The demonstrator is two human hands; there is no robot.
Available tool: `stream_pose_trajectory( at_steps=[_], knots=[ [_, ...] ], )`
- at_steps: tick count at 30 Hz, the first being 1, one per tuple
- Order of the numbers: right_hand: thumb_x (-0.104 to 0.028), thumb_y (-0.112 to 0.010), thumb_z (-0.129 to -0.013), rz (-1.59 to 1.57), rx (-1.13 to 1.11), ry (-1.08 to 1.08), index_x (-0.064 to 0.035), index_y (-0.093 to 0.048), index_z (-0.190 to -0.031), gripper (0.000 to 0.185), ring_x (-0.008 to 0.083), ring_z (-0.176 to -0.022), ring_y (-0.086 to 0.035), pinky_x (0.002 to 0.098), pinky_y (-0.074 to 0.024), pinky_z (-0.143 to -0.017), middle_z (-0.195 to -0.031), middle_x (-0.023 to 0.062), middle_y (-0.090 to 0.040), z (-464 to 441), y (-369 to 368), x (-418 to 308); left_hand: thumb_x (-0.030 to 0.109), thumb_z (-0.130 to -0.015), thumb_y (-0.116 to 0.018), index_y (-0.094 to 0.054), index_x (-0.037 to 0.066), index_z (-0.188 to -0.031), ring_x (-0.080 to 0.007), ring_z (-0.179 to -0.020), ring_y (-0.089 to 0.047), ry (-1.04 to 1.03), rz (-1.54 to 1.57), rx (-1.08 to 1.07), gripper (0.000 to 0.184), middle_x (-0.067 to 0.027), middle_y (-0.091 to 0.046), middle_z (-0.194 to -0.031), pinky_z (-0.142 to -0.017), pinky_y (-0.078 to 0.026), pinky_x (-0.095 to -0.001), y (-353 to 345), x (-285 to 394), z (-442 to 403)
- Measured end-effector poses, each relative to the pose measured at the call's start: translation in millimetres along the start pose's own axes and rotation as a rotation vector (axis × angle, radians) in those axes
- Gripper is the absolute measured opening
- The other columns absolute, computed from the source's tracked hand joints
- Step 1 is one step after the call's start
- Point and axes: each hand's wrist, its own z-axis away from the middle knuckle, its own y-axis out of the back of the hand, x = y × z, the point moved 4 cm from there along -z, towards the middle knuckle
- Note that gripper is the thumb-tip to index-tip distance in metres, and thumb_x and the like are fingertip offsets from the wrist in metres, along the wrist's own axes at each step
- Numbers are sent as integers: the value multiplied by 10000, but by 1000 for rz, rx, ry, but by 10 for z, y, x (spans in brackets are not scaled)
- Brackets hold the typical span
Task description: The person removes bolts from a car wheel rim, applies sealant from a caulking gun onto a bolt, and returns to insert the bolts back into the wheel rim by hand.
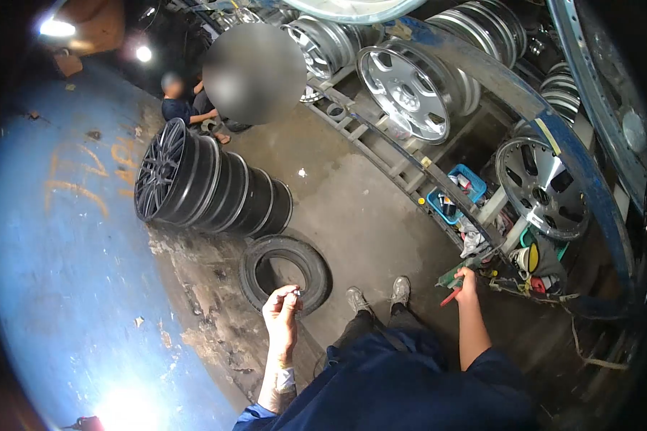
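Note:
My left hand (280, 320) is raised in front of me, its fingers pinched on a small shiny piece too small to name. Behind it on the floor lies a black tire (319, 267). At the right, my right hand (467, 286) is closed around a red-handled tool (450, 297). A green part (449, 276) shows beside that hand; whether it belongs to the tool I cannot tell. The tool's exact kind is unclear.
A stack of black wheel rims (219, 183) lies beyond the tire. On the right, a metal rack (392, 169) holds chrome rims (404, 93), a silver rim (543, 188) and a blue basket (467, 176). Another person (180, 104) sits low near the blue wall (57, 237).

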Motion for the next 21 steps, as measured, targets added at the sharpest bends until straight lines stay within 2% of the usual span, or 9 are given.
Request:
stream_pose_trajectory(
  at_steps=[1, 5, 8, 11, 14, 18, 21],
  knots=[
    [-84, -569, -643, -29, -21, 6, -87, -522, -789, 153, 189, -698, -518, 349, -460, -659, -772, 16, -513, -36, -44, -58, 154, -925, -663, -665, 14, -1062, -63, -698, -518, -2, -12, 6, 196, 11, -628, -833, -645, -424, -222, 5, -18, -16],
    [-92, -569, -642, -35, 35, -28, -111, -515, -823, 190, 180, -713, -516, 371, -460, -665, -807, 11, -519, -203, -181, -221, 126, -924, -656, -686, 27, -1053, -39, -703, -498, 55, -174, 17, 165, 31, -631, -831, -645, -408, -201, -158, -35, 94],
    [-99, -583, -626, -106, -65, -1, -75, -490, -793, 192, 215, -712, -509, 382, -453, -675, -807, 43, -509, -455, -228, -268, 103, -914, -663, -690, 22, -1062, -40, -691, -493, 73, -191, -11, 171, 33, -632, -817, -642, -414, -203, -231, -137, 146],
    [-97, -576, -647, -86, 35, -78, -99, -469, -859, 237, 215, -747, -514, 393, -462, -656, -866, 50, -501, -645, -199, -326, 92, -918, -656, -689, 23, -1068, -36, -692, -488, 94, -189, -27, 168, 35, -633, -814, -641, -414, -198, -215, -253, 188],
    [-95, -579, -648, -77, 80, -124, -76, -453, -871, 257, 242, -717, -509, 406, -470, -657, -848, 81, -483, -838, -209, -310, 87, -921, -653, -687, 21, -1072, -34, -703, -490, 115, -190, -47, 168, 37, -638, -829, -648, -414, -192, -233, -288, 233],
    [-85, -578, -649, -82, -16, -126, -71, -454, -818, 210, 252, -700, -507, 410, -488, -656, -837, 93, -477, -897, -259, -260, 83, -918, -656, -687, 17, -1068, -34, -711, -489, 143, -228, -41, 167, 36, -645, -847, -654, -412, -190, -234, -324, 268],
    [-105, -589, -635, -35, 46, -176, -78, -461, -781, 196, 252, -688, -505, 408, -485, -638, -820, 91, -479, -978, -192, -160, 83, -916, -656, -688, 10, -1059, -34, -715, -486, 156, -241, -24, 164, 38, -642, -847, -659, -405, -188, -198, -315, 246]
  ],
)
